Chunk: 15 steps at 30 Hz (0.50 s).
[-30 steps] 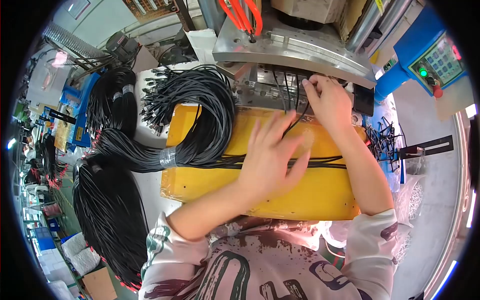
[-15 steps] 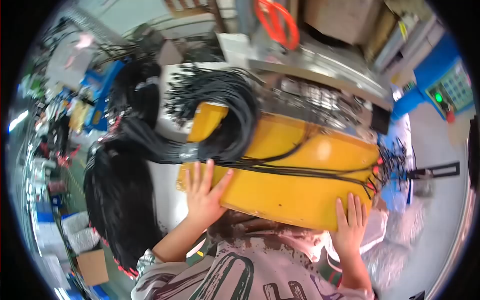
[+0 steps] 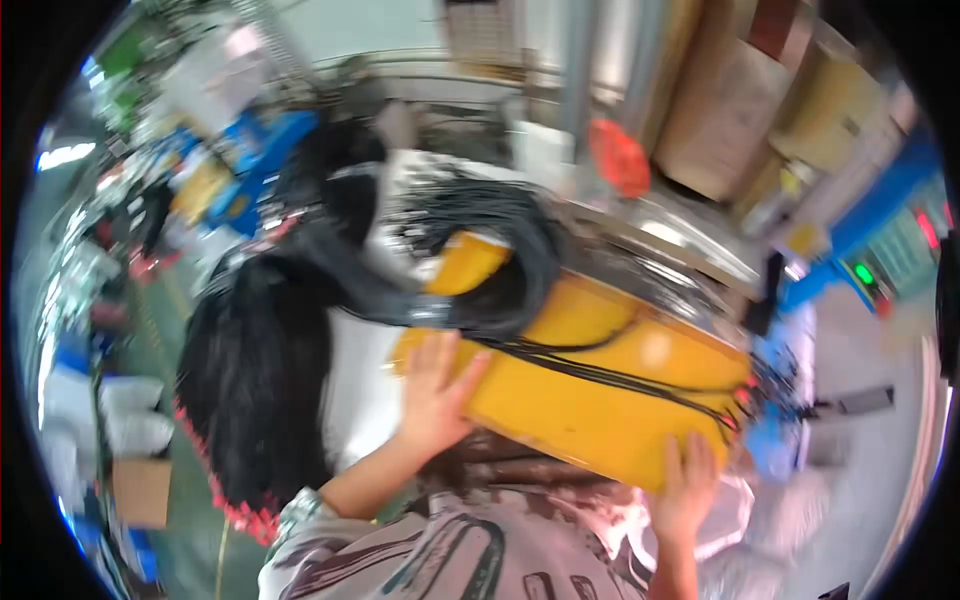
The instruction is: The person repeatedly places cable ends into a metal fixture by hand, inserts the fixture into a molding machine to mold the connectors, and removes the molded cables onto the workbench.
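Flat on the left front part of the yellow board (image 3: 570, 400) rests my left hand (image 3: 436, 392), its fingers spread, just below the taped part of the black cable coil (image 3: 535, 250). My right hand (image 3: 686, 490) lies at the board's front right edge with its fingers stretched out and nothing held. Several loose black cables (image 3: 600, 372) run across the board between the coil and the red-tipped ends on the right. The picture is blurred by motion.
Another large black cable bundle (image 3: 260, 370) with red ends hangs at the left. Behind the board stands a metal press (image 3: 670, 235) with an orange-red hose (image 3: 620, 158). A blue control panel (image 3: 885, 265) with a green light is at the right.
Both hands left the cables by the press and came down onto the board's front edge, where they stay. The view has turned, so the board appears tilted and shifted.
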Motion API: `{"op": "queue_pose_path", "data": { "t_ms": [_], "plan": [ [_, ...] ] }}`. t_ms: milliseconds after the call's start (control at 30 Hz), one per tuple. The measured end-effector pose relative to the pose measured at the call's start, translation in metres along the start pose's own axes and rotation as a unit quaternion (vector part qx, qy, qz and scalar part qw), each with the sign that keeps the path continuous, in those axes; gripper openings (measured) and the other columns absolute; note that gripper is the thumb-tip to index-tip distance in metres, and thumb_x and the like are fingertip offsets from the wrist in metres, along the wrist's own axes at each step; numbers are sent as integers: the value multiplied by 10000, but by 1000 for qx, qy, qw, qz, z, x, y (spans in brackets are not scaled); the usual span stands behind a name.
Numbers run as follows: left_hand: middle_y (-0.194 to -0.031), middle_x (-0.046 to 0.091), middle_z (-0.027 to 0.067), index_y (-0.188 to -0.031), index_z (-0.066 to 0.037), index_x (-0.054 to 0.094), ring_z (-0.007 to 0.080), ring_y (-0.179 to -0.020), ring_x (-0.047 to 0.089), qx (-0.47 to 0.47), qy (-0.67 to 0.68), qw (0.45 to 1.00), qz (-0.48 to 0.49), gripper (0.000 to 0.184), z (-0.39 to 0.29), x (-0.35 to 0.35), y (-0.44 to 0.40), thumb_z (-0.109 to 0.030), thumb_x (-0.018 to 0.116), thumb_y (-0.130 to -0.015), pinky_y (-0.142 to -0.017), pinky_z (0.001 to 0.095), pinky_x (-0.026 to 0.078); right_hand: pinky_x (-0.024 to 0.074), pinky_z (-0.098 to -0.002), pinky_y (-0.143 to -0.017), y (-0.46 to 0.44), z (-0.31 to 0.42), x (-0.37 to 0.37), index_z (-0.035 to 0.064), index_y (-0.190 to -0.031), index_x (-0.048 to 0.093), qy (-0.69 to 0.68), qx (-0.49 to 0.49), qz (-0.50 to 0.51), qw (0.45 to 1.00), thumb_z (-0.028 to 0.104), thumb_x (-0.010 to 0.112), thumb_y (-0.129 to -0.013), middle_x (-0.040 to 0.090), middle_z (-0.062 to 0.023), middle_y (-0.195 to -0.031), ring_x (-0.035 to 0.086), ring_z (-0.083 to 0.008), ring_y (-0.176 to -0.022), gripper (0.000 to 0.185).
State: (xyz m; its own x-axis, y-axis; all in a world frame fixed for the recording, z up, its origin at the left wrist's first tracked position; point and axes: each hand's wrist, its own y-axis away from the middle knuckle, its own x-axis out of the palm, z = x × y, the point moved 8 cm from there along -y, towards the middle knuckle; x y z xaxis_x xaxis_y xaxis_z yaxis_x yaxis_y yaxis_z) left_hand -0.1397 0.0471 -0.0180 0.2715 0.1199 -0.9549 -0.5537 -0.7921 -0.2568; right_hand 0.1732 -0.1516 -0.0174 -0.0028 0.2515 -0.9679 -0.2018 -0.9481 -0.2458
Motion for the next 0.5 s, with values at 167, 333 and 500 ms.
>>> {"op": "queue_pose_path", "data": {
  "t_ms": [167, 333, 500],
  "plan": [
    [-1595, 304, 261, -1434, -175, 568, 508, -1422, 341, 25, 18, 997, -70, 903, -12, 2, 2, -291, 884, -596, -1146, 632, 273, 345, -525, -1139, -4, -5, -3, 125, -1353, 619, 0, 34, 23, 999, 159, 758, -676, 527, -195, -1436, 484, -394, -1332, 692],
    [-1592, 307, 267, -1422, -169, 577, 513, -1432, 322, 38, 1, 997, -72, 854, -5, 3, 8, -333, 880, -641, -1156, 636, 260, 325, -520, -1149, 1, 2, -6, 139, -1349, 624, 29, 12, -12, 999, 218, 820, -657, 519, -184, -1445, 475, -369, -1349, 724],
    [-1563, 350, 283, -1422, -142, 565, 506, -1452, 293, 30, -14, 999, -25, 822, -1, -53, 12, -420, 853, -704, -1160, 628, 260, 324, -518, -1151, -10, 7, -28, 124, -1345, 624, -70, 35, 33, 996, 249, 825, -700, 523, -191, -1433, 470, -380, -1351, 687]
  ]
}}
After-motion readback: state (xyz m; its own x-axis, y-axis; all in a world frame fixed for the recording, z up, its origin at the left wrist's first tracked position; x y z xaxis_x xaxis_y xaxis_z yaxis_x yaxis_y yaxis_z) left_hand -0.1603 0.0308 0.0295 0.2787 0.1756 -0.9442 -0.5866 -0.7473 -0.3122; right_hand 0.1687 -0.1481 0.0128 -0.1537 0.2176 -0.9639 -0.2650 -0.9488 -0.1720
